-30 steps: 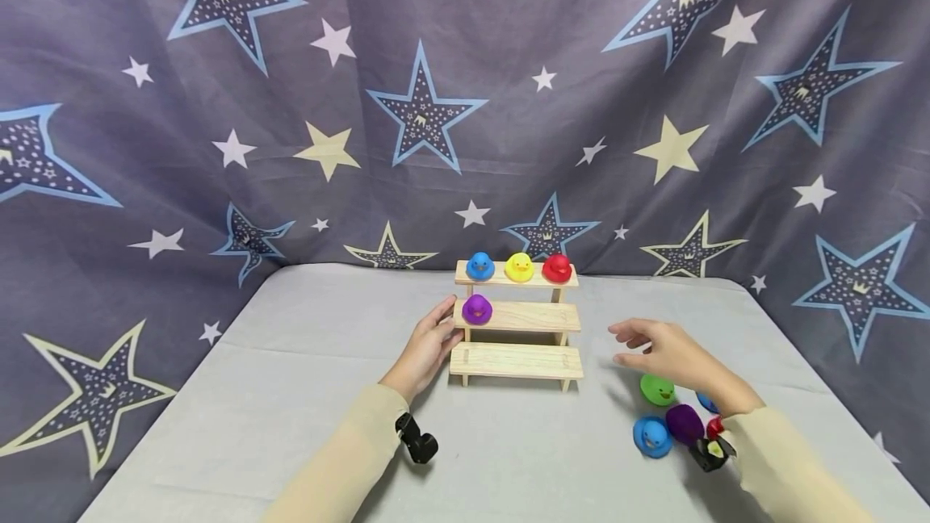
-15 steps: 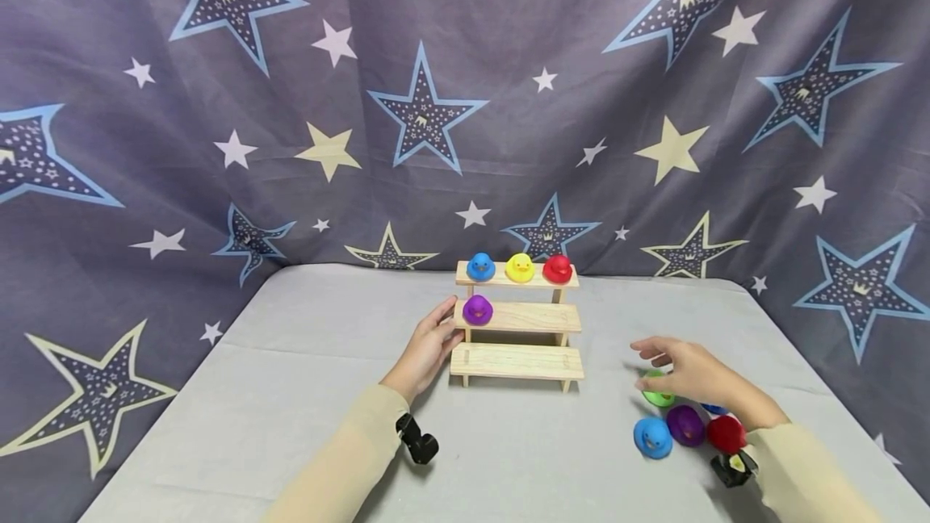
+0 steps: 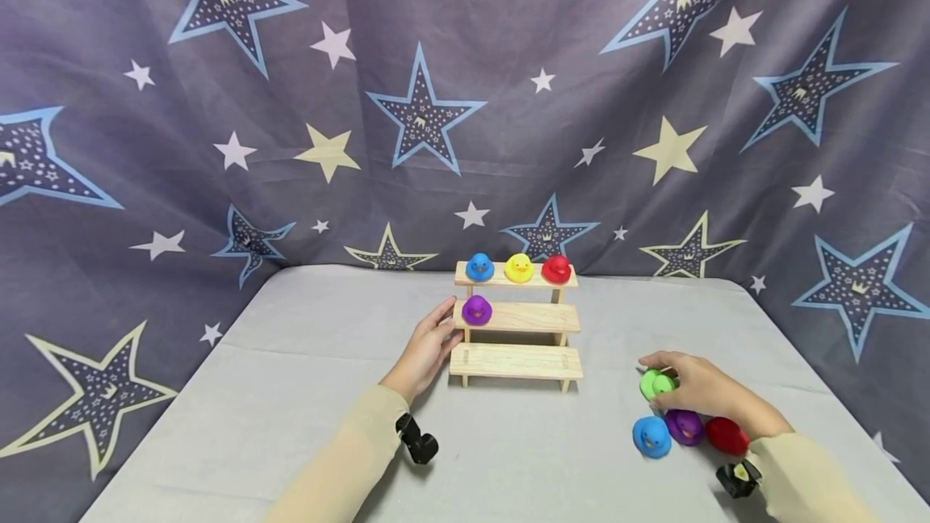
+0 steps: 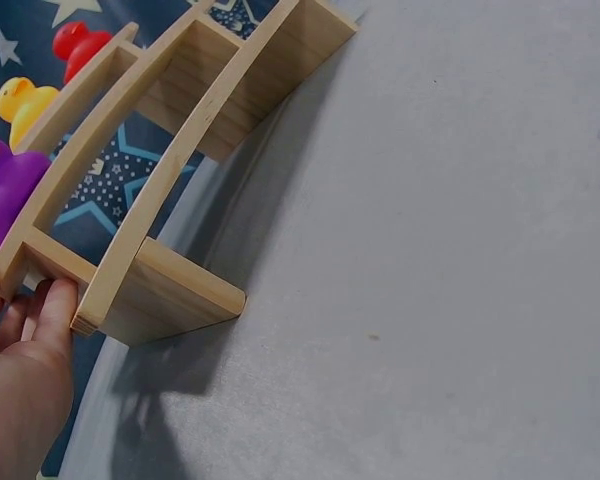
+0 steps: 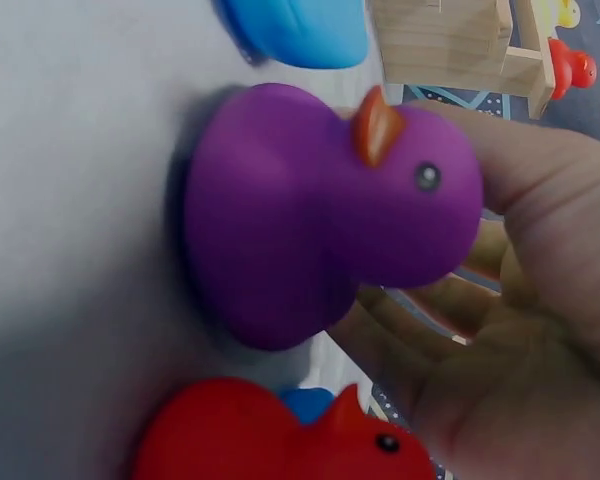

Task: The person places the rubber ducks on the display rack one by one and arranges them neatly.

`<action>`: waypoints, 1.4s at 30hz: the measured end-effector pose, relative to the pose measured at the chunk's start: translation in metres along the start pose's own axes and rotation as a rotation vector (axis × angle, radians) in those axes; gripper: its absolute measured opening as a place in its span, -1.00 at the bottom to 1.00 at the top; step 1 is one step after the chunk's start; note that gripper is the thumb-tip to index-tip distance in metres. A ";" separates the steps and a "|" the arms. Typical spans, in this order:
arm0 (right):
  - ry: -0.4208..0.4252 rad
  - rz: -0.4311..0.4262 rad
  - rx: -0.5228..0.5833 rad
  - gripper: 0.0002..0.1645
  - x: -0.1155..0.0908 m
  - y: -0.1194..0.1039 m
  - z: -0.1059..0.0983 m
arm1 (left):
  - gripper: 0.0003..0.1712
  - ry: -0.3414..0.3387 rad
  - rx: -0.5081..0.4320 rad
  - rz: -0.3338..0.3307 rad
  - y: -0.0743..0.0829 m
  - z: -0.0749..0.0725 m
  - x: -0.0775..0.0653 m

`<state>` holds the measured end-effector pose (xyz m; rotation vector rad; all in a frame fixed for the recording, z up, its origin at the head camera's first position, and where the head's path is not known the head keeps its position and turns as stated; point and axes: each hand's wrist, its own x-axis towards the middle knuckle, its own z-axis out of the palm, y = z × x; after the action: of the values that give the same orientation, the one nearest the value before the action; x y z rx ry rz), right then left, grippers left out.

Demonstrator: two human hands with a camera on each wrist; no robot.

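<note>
My left hand (image 3: 429,345) holds the left end of a three-tier wooden shelf (image 3: 534,317), its fingers (image 4: 55,315) at the middle tier's side. A purple rubber duck (image 3: 476,310) sits on that tier, close to the hand. Blue (image 3: 479,267), yellow (image 3: 519,267) and red (image 3: 556,269) ducks line the top tier. At the right, my right hand (image 3: 701,384) has thumb and fingers around a green rubber duck (image 3: 657,384) on the table. The right wrist view hides the green duck; a purple duck (image 5: 270,215) stands in front of the palm there.
Beside the right hand lie a blue duck (image 3: 651,437), another purple duck (image 3: 684,427) and a red duck (image 3: 726,435). Another blue duck (image 5: 308,402) shows partly behind the red one. A star-patterned curtain (image 3: 465,103) hangs behind the grey-covered table (image 3: 218,426).
My right hand has moved right and down from beside the shelf to the green duck, and its thumb and fingers have come around it. The left hand stays at the shelf.
</note>
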<state>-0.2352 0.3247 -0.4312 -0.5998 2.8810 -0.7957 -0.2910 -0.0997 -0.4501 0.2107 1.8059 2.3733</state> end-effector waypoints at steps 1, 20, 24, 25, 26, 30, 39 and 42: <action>0.001 0.003 -0.001 -0.26 0.000 0.000 0.000 | -0.37 -0.001 0.000 0.000 0.000 0.000 0.000; -0.007 0.033 -0.001 -0.32 -0.002 -0.001 0.000 | -0.37 -0.005 0.010 -0.001 -0.001 0.000 0.001; 0.013 0.009 -0.020 -0.30 -0.001 -0.003 -0.001 | -0.37 -0.016 0.016 0.006 -0.001 -0.001 0.001; 0.023 -0.001 -0.024 -0.30 0.000 -0.004 -0.002 | -0.37 -0.019 0.019 0.009 -0.001 -0.001 0.001; 0.033 -0.010 -0.032 -0.31 0.001 -0.005 -0.002 | -0.38 -0.020 0.022 0.012 -0.001 -0.001 0.001; 0.068 -0.043 -0.045 -0.32 0.003 -0.011 -0.004 | -0.37 -0.015 0.026 0.009 0.000 0.000 0.000; 0.096 -0.111 -0.036 -0.32 0.014 -0.027 -0.010 | -0.37 -0.006 0.017 0.000 0.001 0.002 0.000; 0.104 -0.111 -0.040 -0.33 0.019 -0.033 -0.013 | -0.37 -0.010 0.022 0.005 0.001 0.002 0.000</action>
<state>-0.2434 0.2974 -0.4034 -0.7510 2.9863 -0.8089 -0.2908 -0.0983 -0.4486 0.2298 1.8291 2.3526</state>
